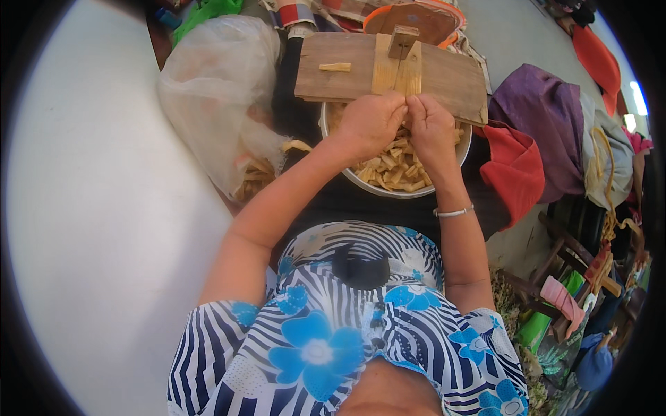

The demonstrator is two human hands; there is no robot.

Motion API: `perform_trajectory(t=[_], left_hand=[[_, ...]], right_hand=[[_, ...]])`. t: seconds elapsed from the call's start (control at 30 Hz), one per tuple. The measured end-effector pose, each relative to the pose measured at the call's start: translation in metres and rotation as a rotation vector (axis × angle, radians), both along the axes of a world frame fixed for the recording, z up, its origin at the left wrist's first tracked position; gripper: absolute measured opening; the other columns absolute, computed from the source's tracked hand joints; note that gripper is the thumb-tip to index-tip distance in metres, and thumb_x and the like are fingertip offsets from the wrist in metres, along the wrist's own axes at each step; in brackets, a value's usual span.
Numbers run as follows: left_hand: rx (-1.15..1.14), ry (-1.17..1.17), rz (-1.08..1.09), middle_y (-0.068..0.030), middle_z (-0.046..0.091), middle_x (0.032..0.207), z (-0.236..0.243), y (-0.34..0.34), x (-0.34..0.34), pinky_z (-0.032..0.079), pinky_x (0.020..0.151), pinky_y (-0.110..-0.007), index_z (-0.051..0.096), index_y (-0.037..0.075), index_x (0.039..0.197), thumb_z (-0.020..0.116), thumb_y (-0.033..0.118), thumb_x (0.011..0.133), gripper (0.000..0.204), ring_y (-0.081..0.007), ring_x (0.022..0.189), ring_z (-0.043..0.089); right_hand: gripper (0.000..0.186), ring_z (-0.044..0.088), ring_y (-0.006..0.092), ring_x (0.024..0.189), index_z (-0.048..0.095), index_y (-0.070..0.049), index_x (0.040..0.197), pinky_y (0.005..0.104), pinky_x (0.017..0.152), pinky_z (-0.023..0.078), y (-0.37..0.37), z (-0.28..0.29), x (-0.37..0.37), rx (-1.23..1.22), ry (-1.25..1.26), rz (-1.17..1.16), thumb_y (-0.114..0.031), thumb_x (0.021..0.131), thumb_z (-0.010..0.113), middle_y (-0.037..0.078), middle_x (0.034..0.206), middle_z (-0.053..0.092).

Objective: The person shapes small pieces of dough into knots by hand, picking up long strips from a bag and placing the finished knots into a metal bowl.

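My left hand (371,123) and my right hand (430,128) meet fingertip to fingertip over a metal bowl (409,192) filled with several pale yellow cut pieces (392,168). The fingers of both pinch a small piece at the near edge of a wooden board (451,80), just below an upright wooden block (401,59) fixed on it. The pinched piece is mostly hidden by my fingers. One loose pale stick (336,67) lies on the board's left part. A silver bangle (454,212) circles my right wrist.
A clear plastic bag (215,90) holding more pale pieces lies left of the bowl. Red cloth (517,170) and purple cloth (538,114) are bundled to the right. A round orange-rimmed tray (416,21) sits behind the board. Wooden stools (569,256) stand at lower right.
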State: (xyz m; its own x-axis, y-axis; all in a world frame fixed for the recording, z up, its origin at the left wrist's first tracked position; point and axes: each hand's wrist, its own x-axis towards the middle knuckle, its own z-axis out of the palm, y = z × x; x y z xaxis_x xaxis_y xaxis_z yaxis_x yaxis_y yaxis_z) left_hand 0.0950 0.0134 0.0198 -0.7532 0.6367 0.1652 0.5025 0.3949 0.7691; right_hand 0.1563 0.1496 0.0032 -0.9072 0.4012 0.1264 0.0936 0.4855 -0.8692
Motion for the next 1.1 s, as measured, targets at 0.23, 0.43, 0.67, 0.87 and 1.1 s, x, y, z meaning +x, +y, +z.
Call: perform_trajectory(t=[0.23,0.43,0.67,0.87,1.1], left_hand=[[-0.057,-0.037,-0.076,-0.0152,0.061,0.07,-0.005,-0.018,-0.021,0.046,0.062,-0.04,0.064,0.006,0.09,0.053,0.028,0.093,0.026,-0.0292,0.067,0.06],[0.451,-0.936,-0.087,0.0005,0.055,0.068,0.005,-0.024,0.033,0.043,0.06,-0.023,0.062,0.0,0.1,0.053,0.022,0.096,0.024,-0.0083,0.063,0.05],[0.497,-1.008,-0.044,0.0026,0.052,0.071,-0.009,-0.011,0.049,0.042,0.058,-0.024,0.059,0.003,0.099,0.056,0.012,0.094,0.011,-0.0072,0.065,0.049],[-0.142,0.329,-0.061,-0.0074,0.059,0.076,-0.019,-0.02,0.053,0.046,0.058,-0.036,0.062,0.006,0.103,0.057,0.008,0.085,0.019,-0.0244,0.067,0.058],[0.117,0.369,-0.07,-0.014,0.064,0.107,-0.025,-0.016,0.066,0.049,0.075,-0.038,0.059,0.002,0.113,0.058,0.007,0.084,0.029,-0.0316,0.092,0.061]], right_hand=[[0.023,0.039,0.0076,0.05,0.064,0.001,0.089,0.026,0.05,0.037,-0.004,0.008,0.041,-0.527,-0.361,0.497,-0.017,0.097,0.053,-0.001,0.056,0.046],[0.024,0.052,0.0087,0.06,0.065,0.0,0.115,0.0249,0.053,0.043,-0.015,0.027,0.038,-0.825,0.033,0.079,-0.01,0.095,0.055,0.001,0.079,0.061],[0.026,0.062,0.0311,0.071,0.069,-0.013,0.109,0.037,0.06,0.048,-0.01,0.017,0.038,0.306,0.203,-0.008,-0.012,0.083,0.061,0.016,0.08,0.063],[0.018,0.062,0.0277,0.064,0.071,-0.008,0.096,0.0353,0.059,0.048,-0.003,-0.004,0.063,0.118,-0.132,0.061,-0.018,0.088,0.059,0.012,0.074,0.065],[0.029,0.059,0.0125,0.095,0.064,0.002,0.109,0.0285,0.082,0.048,-0.013,-0.02,0.073,-1.439,-0.152,0.12,-0.022,0.095,0.056,0.006,0.107,0.064]])
